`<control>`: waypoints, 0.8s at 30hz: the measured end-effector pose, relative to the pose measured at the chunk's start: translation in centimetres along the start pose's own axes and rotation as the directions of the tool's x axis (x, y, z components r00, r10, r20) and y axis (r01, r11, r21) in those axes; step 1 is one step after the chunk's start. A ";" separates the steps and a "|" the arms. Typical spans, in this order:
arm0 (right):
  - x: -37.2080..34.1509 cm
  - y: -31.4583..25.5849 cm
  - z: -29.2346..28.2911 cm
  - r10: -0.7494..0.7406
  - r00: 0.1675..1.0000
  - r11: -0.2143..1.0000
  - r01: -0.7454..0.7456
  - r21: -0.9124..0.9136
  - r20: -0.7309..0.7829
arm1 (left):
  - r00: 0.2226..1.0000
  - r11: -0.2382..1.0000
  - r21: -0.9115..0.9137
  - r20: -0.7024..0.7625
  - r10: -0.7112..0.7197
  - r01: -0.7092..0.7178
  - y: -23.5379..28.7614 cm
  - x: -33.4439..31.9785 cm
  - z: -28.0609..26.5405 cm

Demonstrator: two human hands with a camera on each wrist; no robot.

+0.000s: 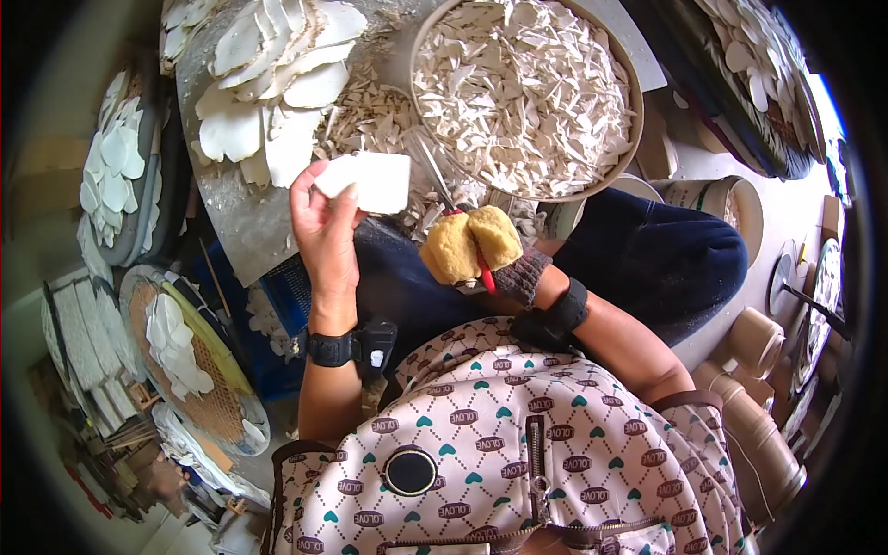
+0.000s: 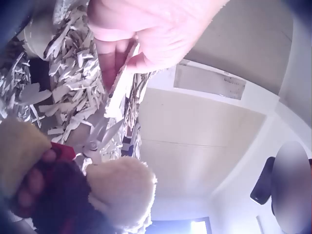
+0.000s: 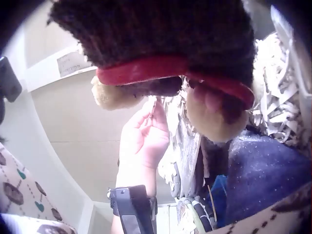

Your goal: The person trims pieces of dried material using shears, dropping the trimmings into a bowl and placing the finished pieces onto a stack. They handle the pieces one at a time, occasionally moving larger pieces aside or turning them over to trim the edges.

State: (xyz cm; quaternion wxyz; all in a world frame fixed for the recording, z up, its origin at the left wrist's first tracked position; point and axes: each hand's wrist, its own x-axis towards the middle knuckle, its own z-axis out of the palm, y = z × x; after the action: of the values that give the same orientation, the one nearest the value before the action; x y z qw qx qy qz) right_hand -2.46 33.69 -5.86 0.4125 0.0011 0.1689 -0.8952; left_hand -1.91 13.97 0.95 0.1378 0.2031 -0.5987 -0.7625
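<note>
My left hand [image 1: 328,227] pinches a flat white piece [image 1: 381,182] with squared sides and rounded corners, thumb on top and fingers beneath. Just right of it, my right hand [image 1: 476,248] grips red-handled scissors [image 1: 432,171]. That hand wears a dark knitted glove [image 3: 156,34] with thick yellow foam pads [image 1: 451,250] around the fingers. In the left wrist view the scissors' blades [image 2: 100,136] are spread, close below the lower end of the white piece [image 2: 119,97]. The right wrist view shows the red handles [image 3: 141,69] inside the gloved fingers.
A large round basin [image 1: 638,129] heaped with white cut strips stands ahead on the right. Larger flat white pieces [image 1: 277,55] are stacked on the grey table [image 1: 217,208] at left, with scraps beside them. Round trays [image 1: 199,407] of flat pieces and a blue crate [image 1: 289,301] flank the person's legs.
</note>
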 end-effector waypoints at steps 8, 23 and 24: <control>0.6 -0.2 0.2 -0.049 0.994 0.624 0.108 -0.774 0.098 | 0.997 0.989 -0.136 -0.053 -0.063 0.055 -1.9 0.7 1.1; 0.0 0.3 -1.5 -0.095 0.989 0.303 0.141 -0.942 0.118 | 0.995 0.995 0.052 0.053 -0.084 0.081 -1.8 0.9 1.6; -0.1 0.0 -1.1 -0.094 0.990 0.309 0.130 -0.942 0.105 | 0.994 0.995 0.037 0.056 -0.091 0.089 -1.8 0.8 1.7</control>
State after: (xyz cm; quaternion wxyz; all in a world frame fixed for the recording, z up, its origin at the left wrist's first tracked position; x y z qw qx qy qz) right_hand -2.60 34.07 -6.86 0.2748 -0.2651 0.6531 -0.6540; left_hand -3.38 15.51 -0.57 0.0823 0.2101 -0.6056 -0.7632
